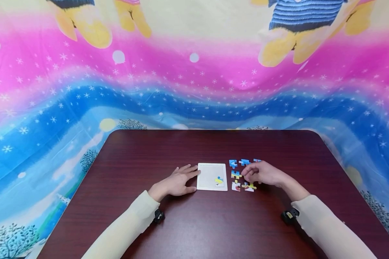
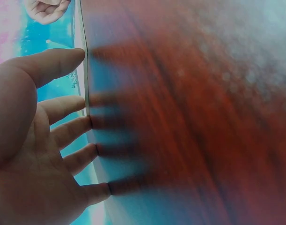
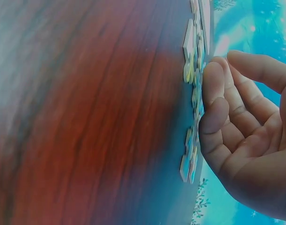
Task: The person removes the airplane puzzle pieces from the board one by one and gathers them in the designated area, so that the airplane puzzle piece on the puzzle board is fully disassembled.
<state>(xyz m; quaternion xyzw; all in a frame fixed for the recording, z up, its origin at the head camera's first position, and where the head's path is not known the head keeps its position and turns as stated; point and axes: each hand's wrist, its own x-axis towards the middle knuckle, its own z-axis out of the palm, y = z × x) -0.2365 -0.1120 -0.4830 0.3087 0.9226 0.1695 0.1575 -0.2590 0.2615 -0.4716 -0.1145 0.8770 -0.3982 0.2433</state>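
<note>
A white square puzzle tray lies on the table with one yellow-and-blue puzzle piece in its lower right corner. My left hand rests flat beside it, fingers spread, with fingertips and thumb at the tray's left edge. In the left wrist view the fingers of this hand are straight. Right of the tray lie several loose jigsaw pieces. Over their right side hovers my right hand, fingers loosely bent, hiding part of the group. The right wrist view shows nothing between thumb and fingers, close above the pieces.
The dark red-brown table has rounded far corners. Behind it and along its sides hangs a colourful printed cloth. A small black wrist camera sits at the right cuff, another camera at the left.
</note>
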